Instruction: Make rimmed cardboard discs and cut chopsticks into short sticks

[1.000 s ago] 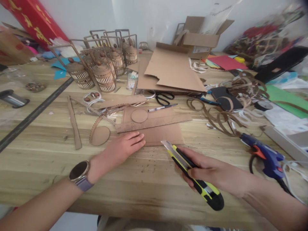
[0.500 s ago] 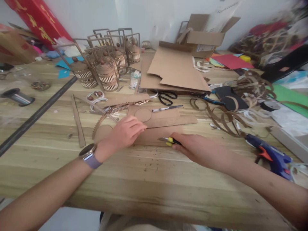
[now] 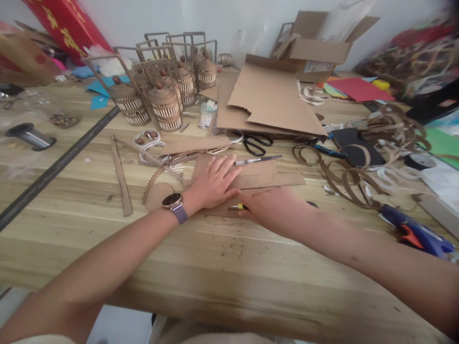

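My left hand, with a watch on the wrist, lies flat with fingers spread on a brown cardboard piece on the wooden table. My right hand is closed round a yellow and black utility knife. Only the knife's tip and a bit of yellow show past the fingers. The tip rests at the near edge of the cardboard, just below my left thumb.
Black scissors and a pen lie beyond the cardboard. Several small cardboard lanterns stand at the back left. Large cardboard sheets and an open box are behind. Curled cardboard strips and a blue glue gun lie right.
My left hand slid forward from the table edge of the cardboard onto the piece and flattened. My right hand brought the knife down and left until its tip met the cardboard.
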Motion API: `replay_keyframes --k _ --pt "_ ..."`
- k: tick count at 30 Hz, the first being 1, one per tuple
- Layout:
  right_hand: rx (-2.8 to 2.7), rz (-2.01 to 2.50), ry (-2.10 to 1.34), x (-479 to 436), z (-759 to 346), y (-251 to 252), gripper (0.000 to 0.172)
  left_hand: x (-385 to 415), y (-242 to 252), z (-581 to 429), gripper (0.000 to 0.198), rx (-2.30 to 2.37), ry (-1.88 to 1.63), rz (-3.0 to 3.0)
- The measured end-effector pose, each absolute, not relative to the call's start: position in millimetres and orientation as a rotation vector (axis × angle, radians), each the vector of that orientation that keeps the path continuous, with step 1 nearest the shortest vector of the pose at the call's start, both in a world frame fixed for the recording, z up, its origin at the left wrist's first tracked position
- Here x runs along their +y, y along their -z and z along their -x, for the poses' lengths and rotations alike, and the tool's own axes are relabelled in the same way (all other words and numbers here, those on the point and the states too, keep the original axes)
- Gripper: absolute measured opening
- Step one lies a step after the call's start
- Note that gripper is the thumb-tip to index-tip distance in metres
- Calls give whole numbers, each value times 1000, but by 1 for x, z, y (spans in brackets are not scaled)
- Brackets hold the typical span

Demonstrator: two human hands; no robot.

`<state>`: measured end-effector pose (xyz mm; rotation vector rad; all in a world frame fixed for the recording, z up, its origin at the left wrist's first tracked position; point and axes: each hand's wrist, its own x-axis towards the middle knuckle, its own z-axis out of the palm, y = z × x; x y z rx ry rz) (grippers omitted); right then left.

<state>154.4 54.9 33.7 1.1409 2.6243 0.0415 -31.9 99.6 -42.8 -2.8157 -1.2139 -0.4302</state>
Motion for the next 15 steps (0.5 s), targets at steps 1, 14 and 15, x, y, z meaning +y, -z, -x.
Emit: replay_keyframes --k 1,14,15 --pt "2623 -1132 -38 55 -154 -33 25 99 42 32 66 -1217 427 2818" --pt "2665 -1037 -145 57 -153 -32 26 97 36 29 63 -1241 368 2834" --pt "2672 -1035 -161 56 -153 -33 24 97 35 29 62 -1245 359 2836"
